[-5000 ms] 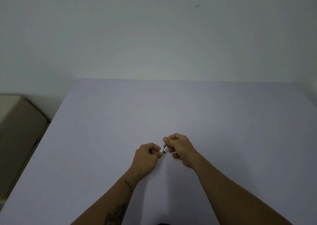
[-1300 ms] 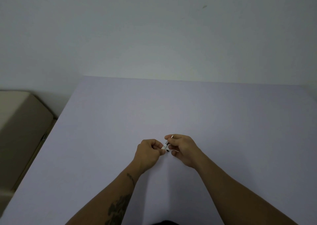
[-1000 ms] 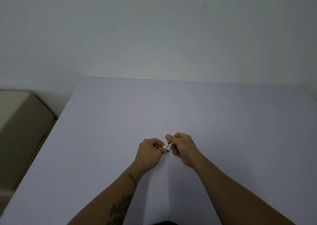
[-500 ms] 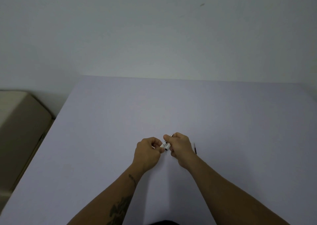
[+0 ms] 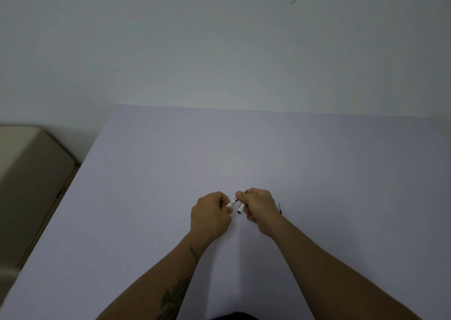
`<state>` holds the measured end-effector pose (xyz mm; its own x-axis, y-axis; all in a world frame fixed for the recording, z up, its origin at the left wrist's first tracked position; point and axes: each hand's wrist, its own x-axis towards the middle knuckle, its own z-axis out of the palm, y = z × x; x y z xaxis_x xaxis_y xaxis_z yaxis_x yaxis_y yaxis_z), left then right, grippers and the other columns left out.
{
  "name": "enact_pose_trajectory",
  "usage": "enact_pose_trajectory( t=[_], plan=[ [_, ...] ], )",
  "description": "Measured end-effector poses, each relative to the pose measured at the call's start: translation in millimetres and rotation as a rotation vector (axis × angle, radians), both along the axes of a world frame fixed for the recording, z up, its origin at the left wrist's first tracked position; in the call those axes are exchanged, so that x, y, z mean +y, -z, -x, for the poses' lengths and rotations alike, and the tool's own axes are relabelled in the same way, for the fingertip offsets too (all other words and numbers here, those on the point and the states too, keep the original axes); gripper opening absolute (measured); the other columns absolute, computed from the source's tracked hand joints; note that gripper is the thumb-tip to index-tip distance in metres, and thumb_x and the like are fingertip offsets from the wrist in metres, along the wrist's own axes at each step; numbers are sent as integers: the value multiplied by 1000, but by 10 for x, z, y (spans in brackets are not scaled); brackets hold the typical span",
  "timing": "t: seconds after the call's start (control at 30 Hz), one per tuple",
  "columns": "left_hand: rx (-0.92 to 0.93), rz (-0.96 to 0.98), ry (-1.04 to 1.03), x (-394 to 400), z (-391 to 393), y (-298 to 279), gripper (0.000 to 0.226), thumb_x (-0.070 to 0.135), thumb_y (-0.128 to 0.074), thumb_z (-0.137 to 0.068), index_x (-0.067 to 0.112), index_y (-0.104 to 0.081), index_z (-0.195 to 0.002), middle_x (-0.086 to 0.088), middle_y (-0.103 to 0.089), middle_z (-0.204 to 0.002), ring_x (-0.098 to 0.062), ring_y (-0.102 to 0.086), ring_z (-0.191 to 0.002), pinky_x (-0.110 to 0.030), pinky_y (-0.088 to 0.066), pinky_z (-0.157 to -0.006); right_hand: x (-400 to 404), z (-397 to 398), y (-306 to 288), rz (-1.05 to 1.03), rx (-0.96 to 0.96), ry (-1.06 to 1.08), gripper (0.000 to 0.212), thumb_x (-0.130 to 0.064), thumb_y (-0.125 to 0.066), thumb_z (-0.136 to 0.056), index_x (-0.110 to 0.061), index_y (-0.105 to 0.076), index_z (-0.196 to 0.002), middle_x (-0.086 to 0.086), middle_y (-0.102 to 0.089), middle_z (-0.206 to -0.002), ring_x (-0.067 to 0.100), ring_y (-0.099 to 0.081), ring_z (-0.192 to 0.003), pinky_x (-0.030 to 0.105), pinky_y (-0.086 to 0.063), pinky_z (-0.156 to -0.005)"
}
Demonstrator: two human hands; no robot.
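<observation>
while left hand [image 5: 210,216] pinches a white piece [image 5: 230,203], right hand [image 5: 260,206] grips a hollow white tube [image 5: 240,208].

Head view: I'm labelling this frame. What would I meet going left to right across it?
Beige box, left hand, white pen piece pinched by both hands, right hand, thin dark rod lying on the table.

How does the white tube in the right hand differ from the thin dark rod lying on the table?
The tube is white and thicker; the rod is dark and much thinner. The right hand grips the tube, while the rod lies untouched on the table, just right of that hand. The tube slants down-left; the rod points nearly straight away from the person. Both are slim, straight pieces.
</observation>
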<state>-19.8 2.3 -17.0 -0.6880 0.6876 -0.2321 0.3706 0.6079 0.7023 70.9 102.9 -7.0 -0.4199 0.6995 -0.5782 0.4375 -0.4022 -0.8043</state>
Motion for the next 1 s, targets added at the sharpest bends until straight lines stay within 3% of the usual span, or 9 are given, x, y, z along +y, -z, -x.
enact_pose_trajectory(
  t=[0.13, 0.27, 0.37, 0.47, 0.63, 0.7, 0.77, 0.83, 1.0],
  plan=[
    [-57, 63, -22, -36, 57, 30, 5, 19, -62, -85, 22, -65, -82, 8, -60, -71, -15, -57, -65, -32, -51, -67, 147, -134, 84, -95, -170, -13, 5, -14, -67, -76, -15, -64, -73, 6, -56, -64, 19, -48, -54, 28, -37, -50],
    [-118, 93, -58, -95, 135, 157, 8, 20, -58, -88, 20, -67, -88, 5, -63, -75, -15, -57, -65, -28, -48, -64, 204, -131, 224, -266, -409, -155, 24, -21, -59, -74, -19, -45, -54, -1, -45, -56, 21, -43, -54, 26, -33, -54],
    [-136, 99, -42, -118, 156, 230, 10, 20, -57, -90, 21, -67, -88, 4, -64, -76, -15, -59, -66, -30, -51, -65, 179, -33, 293, -343, -496, -182, 13, -24, -60, -84, -15, -52, -80, 2, -54, -76, 17, -44, -58, 26, -31, -50],
    [-149, 110, -25, -136, 178, 283, 11, 20, -57, -90, 21, -68, -88, 2, -67, -79, -15, -60, -68, -30, -52, -66, 151, 101, 391, -356, -551, -168, 36, -27, -60, -86, -6, -48, -112, 11, -60, -108, 26, -59, -87, 29, -43, -67],
    [-172, 131, -10, -177, 188, 314, 13, 17, -56, -86, 24, -68, -84, 1, -70, -84, -23, -65, -82, -33, -54, -78, 119, 243, 391, -459, -713, -260, 49, -20, -63, -80, -3, -44, -122, 16, -59, -123, 38, -60, -116, 37, -50, -90],
    [-185, 129, -13, -188, 174, 307, 14, 17, -57, -85, 26, -66, -81, 1, -70, -85, -23, -65, -84, -34, -54, -80, 143, 253, 378, -430, -661, -248, 35, -17, -62, -79, -5, -53, -110, 12, -62, -105, 35, -63, -106, 33, -49, -80],
    [-199, 115, -17, -188, 173, 299, 16, 15, -57, -84, 27, -66, -78, 1, -71, -85, -23, -65, -84, -35, -54, -81, 180, 239, 359, -356, -472, -169, 9, -15, -59, -76, -7, -63, -78, 3, -65, -73, 30, -65, -80, 30, -47, -64],
    [-207, 98, -20, -183, 176, 280, 18, 13, -56, -83, 28, -65, -77, 2, -69, -84, -24, -65, -84, -35, -54, -80, 223, 234, 315, -269, -280, -17, 12, -13, -61, -71, -8, -67, -63, -3, -66, -53, 23, -63, -61, 30, -49, -58],
    [-212, 59, -61, -165, 164, 234, 18, 13, -55, -85, 21, -71, -89, 1, -70, -86, -22, -64, -82, -33, -53, -77, 259, 237, 175, -113, 23, 168, 7, -7, -65, -75, -8, -68, -69, 9, -65, -62, 17, -55, -50, 30, -46, -54]
  ],
)
